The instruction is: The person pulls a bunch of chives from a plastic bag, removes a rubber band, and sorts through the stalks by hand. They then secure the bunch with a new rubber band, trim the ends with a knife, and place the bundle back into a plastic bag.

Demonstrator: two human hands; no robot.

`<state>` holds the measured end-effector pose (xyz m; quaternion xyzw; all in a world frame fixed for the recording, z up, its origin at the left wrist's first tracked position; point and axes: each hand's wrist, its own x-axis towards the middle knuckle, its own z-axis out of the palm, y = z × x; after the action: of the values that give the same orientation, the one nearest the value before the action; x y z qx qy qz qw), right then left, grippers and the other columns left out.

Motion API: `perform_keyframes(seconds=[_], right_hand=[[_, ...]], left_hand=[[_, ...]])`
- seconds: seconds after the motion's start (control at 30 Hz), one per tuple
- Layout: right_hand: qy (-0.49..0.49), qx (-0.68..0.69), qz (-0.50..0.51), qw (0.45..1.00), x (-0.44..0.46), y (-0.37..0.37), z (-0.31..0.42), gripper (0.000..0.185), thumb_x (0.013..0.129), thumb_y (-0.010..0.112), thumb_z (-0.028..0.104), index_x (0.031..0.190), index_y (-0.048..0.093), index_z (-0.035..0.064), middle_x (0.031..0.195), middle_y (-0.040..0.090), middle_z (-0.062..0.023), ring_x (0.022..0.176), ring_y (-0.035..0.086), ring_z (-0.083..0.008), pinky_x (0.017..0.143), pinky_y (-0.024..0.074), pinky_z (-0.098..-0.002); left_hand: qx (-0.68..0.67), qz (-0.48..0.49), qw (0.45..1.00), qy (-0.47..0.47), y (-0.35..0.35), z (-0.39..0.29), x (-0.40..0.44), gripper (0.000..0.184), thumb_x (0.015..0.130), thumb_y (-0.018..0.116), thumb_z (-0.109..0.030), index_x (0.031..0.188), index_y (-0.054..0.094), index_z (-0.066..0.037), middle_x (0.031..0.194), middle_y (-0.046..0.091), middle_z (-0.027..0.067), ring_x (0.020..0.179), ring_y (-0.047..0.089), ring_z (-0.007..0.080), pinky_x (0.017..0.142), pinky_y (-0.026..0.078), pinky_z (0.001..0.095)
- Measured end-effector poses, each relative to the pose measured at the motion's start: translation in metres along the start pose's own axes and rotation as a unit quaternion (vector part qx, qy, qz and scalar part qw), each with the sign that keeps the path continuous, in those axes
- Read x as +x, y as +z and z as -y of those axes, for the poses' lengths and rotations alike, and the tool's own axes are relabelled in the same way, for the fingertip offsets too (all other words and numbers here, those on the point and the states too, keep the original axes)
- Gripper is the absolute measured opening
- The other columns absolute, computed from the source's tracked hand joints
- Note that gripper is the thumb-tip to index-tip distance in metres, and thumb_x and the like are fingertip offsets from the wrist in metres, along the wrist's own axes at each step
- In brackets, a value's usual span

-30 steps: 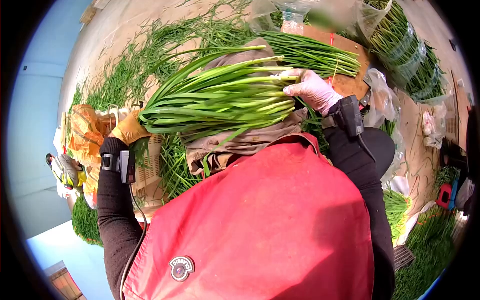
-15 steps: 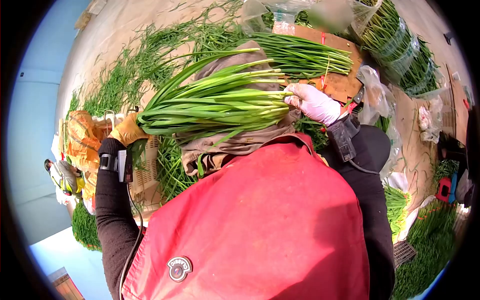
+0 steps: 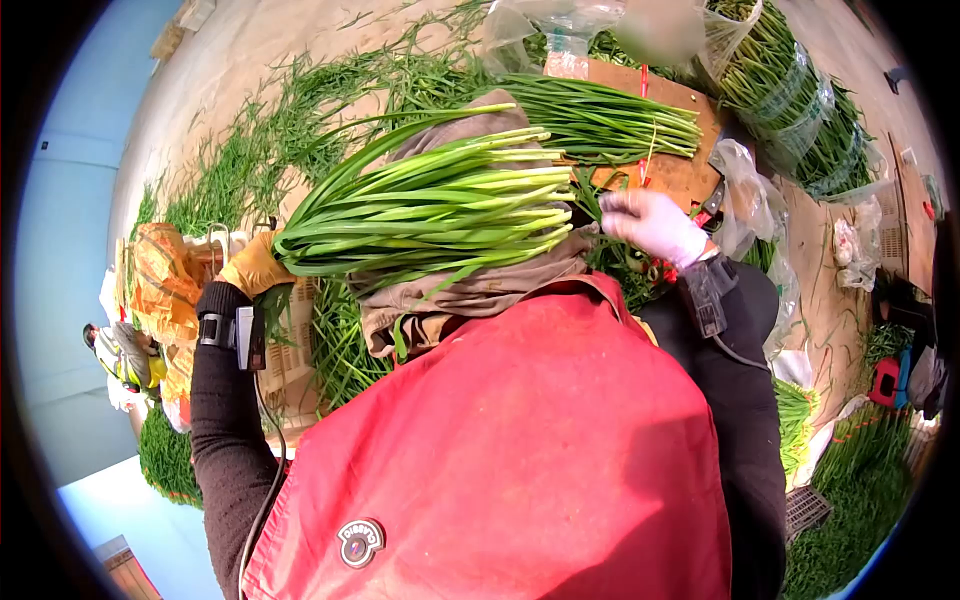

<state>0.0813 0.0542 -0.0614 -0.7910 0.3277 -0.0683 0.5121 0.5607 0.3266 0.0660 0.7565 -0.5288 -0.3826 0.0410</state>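
Observation:
A loose bunch of garlic chives point(image 3: 430, 205) lies across a brown cloth point(image 3: 470, 285) on my lap, pale stem ends to the right. At the leafy end, my left hand point(image 3: 254, 264), in an orange glove, is closed round the leaves, its fingertips partly hidden. My right hand point(image 3: 655, 226), in a pale glove, hovers just right of the stem ends, apart from them. Motion blur smears its fingers, so their closure does not show. Behind the bunch, a second bunch of chives point(image 3: 600, 118) rests on a cardboard sheet point(image 3: 690, 175).
Loose green leaves point(image 3: 260, 165) litter the floor ahead. A large plastic-wrapped bundle of chives point(image 3: 790, 95) lies at upper right. An orange bag point(image 3: 165, 280) and a crate point(image 3: 290, 335) stand left. Another person point(image 3: 125, 355) appears at far left. More chives point(image 3: 850, 510) lie lower right.
My right hand has let go of the stem ends and moved right and slightly down. The stems now lie more fanned out. My left hand stays at the leafy end.

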Motion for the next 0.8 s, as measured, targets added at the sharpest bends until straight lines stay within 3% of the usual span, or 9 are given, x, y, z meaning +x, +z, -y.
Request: perform_keyframes(seconds=[0.13, 0.23, 0.3, 0.43, 0.47, 0.57, 0.67, 0.7, 0.8], right_hand=[[-0.214, -0.078, -0.178, 0.957, 0.048, 0.0, 0.054, 0.037, 0.088, 0.06, 0.02, 0.122, 0.06, 0.0064, 0.111, 0.062, -0.0145, 0.11, 0.056, -0.0256, 0.098, 0.0411, -0.0347], [-0.296, -0.027, -0.144, 0.944, 0.092, 0.025, 0.057, 0.033, 0.087, 0.062, 0.015, 0.119, 0.062, 0.0061, 0.112, 0.064, -0.009, 0.106, 0.057, -0.0201, 0.096, 0.0421, -0.0322], [-0.112, 0.32, -0.047, 0.94, 0.104, 0.048, 0.056, 0.021, 0.089, 0.061, 0.011, 0.108, 0.067, 0.0025, 0.101, 0.067, -0.0062, 0.092, 0.06, -0.0145, 0.088, 0.0468, -0.0288], [-0.112, 0.234, -0.123, 0.958, 0.1, 0.046, 0.031, 0.016, 0.091, 0.061, 0.011, 0.099, 0.067, -0.001, 0.091, 0.068, -0.0045, 0.079, 0.06, -0.0089, 0.075, 0.0492, -0.0225], [-0.114, 0.357, -0.123, 0.919, 0.107, 0.039, 0.004, 0.014, 0.092, 0.058, 0.01, 0.097, 0.066, 0.0003, 0.09, 0.068, -0.004, 0.075, 0.058, -0.0081, 0.071, 0.0478, -0.0209], [0.019, 0.289, -0.204, 0.935, 0.08, 0.01, 0.011, 0.01, 0.093, 0.053, 0.004, 0.095, 0.062, -0.0014, 0.088, 0.066, -0.0058, 0.074, 0.058, -0.011, 0.074, 0.0492, -0.0242], [-0.157, 0.267, -0.173, 0.935, 0.057, 0.019, 0.028, 0.009, 0.09, 0.061, 0.008, 0.092, 0.063, -0.0008, 0.087, 0.066, -0.0053, 0.075, 0.059, -0.0148, 0.074, 0.0486, -0.0263], [-0.215, 0.054, -0.178, 0.959, 0.05, 0.015, 0.043, 0.013, 0.085, 0.067, 0.013, 0.092, 0.066, 0.0024, 0.087, 0.065, -0.0072, 0.083, 0.061, -0.0209, 0.078, 0.048, -0.0312], [-0.269, -0.098, -0.144, 0.947, 0.055, 0.034, 0.057, 0.021, 0.076, 0.071, 0.017, 0.095, 0.07, 0.0087, 0.088, 0.063, -0.0092, 0.092, 0.058, -0.0288, 0.083, 0.0459, -0.0382]], left_hand=[[-0.026, -0.013, 0.999, 0.016, -0.002, -0.002, -0.001, 0.041, 0.069, 0.077, -0.005, 0.107, 0.062, -0.001, 0.093, 0.068, 0.0044, 0.079, 0.056, 0.0112, 0.076, 0.05, 0.0282], [-0.053, -0.007, 0.999, 0.006, -0.004, -0.008, -0.003, 0.041, 0.069, 0.078, -0.005, 0.106, 0.061, -0.001, 0.093, 0.068, 0.0038, 0.08, 0.056, 0.0108, 0.075, 0.05, 0.0275], [-0.058, -0.015, 0.998, -0.007, -0.004, -0.017, -0.007, 0.04, 0.069, 0.078, -0.005, 0.105, 0.061, -0.001, 0.091, 0.068, 0.0036, 0.079, 0.056, 0.01, 0.074, 0.05, 0.0269], [-0.043, -0.017, 0.999, 0.003, -0.002, -0.014, -0.008, 0.037, 0.07, 0.077, -0.005, 0.103, 0.061, 0.0, 0.09, 0.068, 0.0035, 0.078, 0.056, 0.0096, 0.072, 0.05, 0.0276], [-0.047, -0.014, 0.999, -0.004, -0.002, -0.01, -0.008, 0.037, 0.071, 0.077, -0.005, 0.104, 0.062, 0.0, 0.091, 0.068, 0.0036, 0.079, 0.056, 0.0094, 0.072, 0.049, 0.0275], [-0.051, -0.024, 0.998, 0.01, -0.002, -0.011, -0.007, 0.038, 0.071, 0.077, -0.006, 0.105, 0.062, -0.001, 0.091, 0.068, 0.0036, 0.08, 0.056, 0.0091, 0.073, 0.049, 0.0272], [-0.041, -0.003, 0.999, -0.01, -0.002, -0.005, -0.006, 0.044, 0.072, 0.078, -0.009, 0.111, 0.06, 0.0, 0.101, 0.068, 0.007, 0.088, 0.059, 0.013, 0.08, 0.049, 0.0288], [-0.034, 0.009, 0.999, -0.023, -0.003, -0.002, -0.004, 0.047, 0.072, 0.079, -0.01, 0.114, 0.06, 0.0, 0.105, 0.067, 0.0088, 0.091, 0.06, 0.0149, 0.083, 0.05, 0.0297], [0.013, 0.01, 1.0, 0.002, -0.003, 0.008, 0.0, 0.049, 0.07, 0.08, -0.01, 0.114, 0.06, -0.001, 0.105, 0.067, 0.0094, 0.09, 0.061, 0.016, 0.082, 0.05, 0.03]])
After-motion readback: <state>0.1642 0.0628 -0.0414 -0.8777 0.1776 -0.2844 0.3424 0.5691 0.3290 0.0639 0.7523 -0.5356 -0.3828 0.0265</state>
